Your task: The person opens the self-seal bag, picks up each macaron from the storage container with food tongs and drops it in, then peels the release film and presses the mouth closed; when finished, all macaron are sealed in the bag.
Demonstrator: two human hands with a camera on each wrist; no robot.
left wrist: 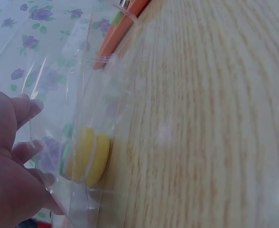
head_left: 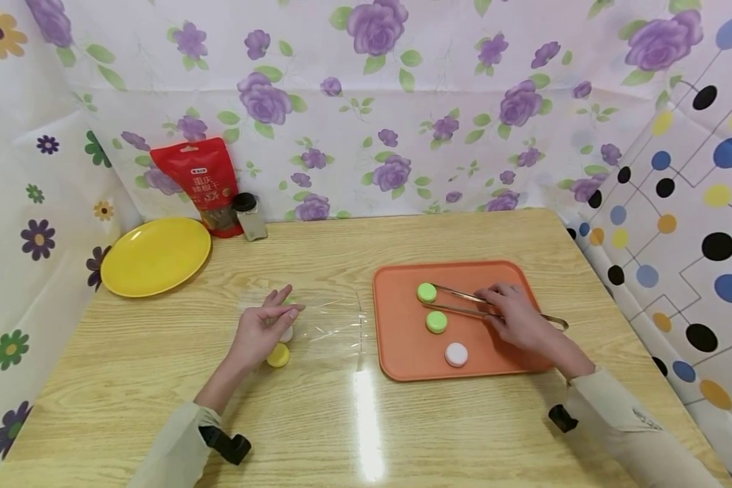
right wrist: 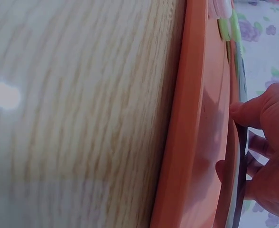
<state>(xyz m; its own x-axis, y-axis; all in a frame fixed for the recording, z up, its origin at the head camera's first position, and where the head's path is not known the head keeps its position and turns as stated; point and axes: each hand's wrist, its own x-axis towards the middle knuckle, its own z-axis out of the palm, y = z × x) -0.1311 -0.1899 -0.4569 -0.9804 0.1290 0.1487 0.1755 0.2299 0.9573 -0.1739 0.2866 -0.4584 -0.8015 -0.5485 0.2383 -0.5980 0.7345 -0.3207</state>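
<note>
My left hand (head_left: 261, 333) pinches the clear plastic bag (head_left: 332, 329), which lies on the table with its free end toward the tray. Inside the bag are a yellow macaron (left wrist: 101, 159) and, partly hidden behind the hand, a white one (head_left: 287, 335) and a green one. Metal tongs (head_left: 457, 293) are held in my right hand (head_left: 515, 315) over the orange tray (head_left: 393, 346). Their tips stand on either side of a green macaron (head_left: 427, 293). Nearer me on the tray lie a second green macaron (head_left: 436, 322) and a pale pink one (head_left: 456, 354).
A yellow plate (head_left: 155, 257) sits at the back left of the wooden table (head_left: 305, 434). Beside it stand a red pouch (head_left: 201, 179) and a small black-lidded jar (head_left: 251, 218), against the flowered cloth (head_left: 341, 135) at the back.
</note>
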